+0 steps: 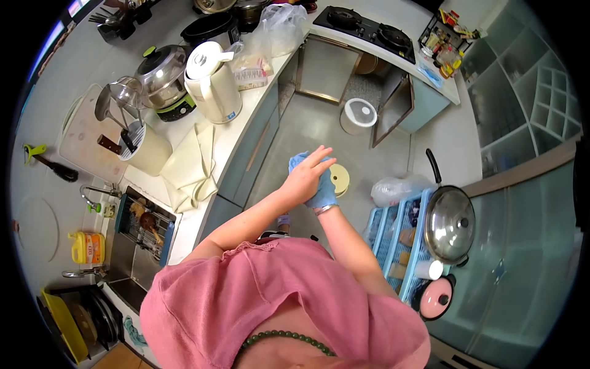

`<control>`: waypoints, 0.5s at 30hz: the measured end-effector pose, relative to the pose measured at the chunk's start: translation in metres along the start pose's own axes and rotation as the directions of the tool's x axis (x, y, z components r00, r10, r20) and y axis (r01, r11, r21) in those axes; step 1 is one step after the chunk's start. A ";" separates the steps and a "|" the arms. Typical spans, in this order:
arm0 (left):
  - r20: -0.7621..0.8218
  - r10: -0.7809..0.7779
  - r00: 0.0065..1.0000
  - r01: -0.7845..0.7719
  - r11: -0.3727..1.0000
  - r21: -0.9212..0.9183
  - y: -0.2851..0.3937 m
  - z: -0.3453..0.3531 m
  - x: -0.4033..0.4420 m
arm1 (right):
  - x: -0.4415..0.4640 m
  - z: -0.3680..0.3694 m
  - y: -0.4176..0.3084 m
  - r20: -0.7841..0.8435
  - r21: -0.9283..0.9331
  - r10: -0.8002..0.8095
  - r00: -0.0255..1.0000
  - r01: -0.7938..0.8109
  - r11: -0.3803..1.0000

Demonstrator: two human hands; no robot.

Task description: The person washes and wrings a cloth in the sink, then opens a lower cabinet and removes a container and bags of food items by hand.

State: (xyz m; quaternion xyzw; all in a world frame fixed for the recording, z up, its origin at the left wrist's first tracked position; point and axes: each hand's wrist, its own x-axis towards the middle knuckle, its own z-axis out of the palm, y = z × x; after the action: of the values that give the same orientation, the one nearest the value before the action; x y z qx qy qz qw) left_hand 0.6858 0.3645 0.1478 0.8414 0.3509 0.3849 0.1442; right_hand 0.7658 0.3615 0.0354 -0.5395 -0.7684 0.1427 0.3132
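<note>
Blue glove (323, 197) covers our right hand (327, 187), above the grey floor (270, 144). Beyond stand a lidded white bucket (358, 118) and a smaller pale-yellow disc (341, 178). Our left hand (302, 182) lies across the glove, fingers straight; we cannot tell either grip. A band (323, 210) circles our right wrist.

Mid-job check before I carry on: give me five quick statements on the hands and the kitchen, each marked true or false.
1. The right hand has a blue glove on it. True.
2. The left hand is gloved too. False: the left hand is bare.
3. Below the stove, a cabinet door stands open. True.
4. The white kettle stands on the stove. False: the white kettle is on the counter.
5. A domed lid covers the long-handled pan. True.
</note>
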 end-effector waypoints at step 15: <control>0.593 -0.351 0.725 0.320 -0.591 -0.740 -0.073 0.070 0.080 | 0.068 0.013 0.132 0.193 0.888 0.619 0.761 0.133 -0.440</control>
State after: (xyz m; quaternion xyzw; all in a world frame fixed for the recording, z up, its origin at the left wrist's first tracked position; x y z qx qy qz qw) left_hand 0.7400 0.4745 0.1073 0.1295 0.1598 0.4132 0.8871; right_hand 0.8401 0.4754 -0.0262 -0.2329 -0.0389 0.6443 0.7274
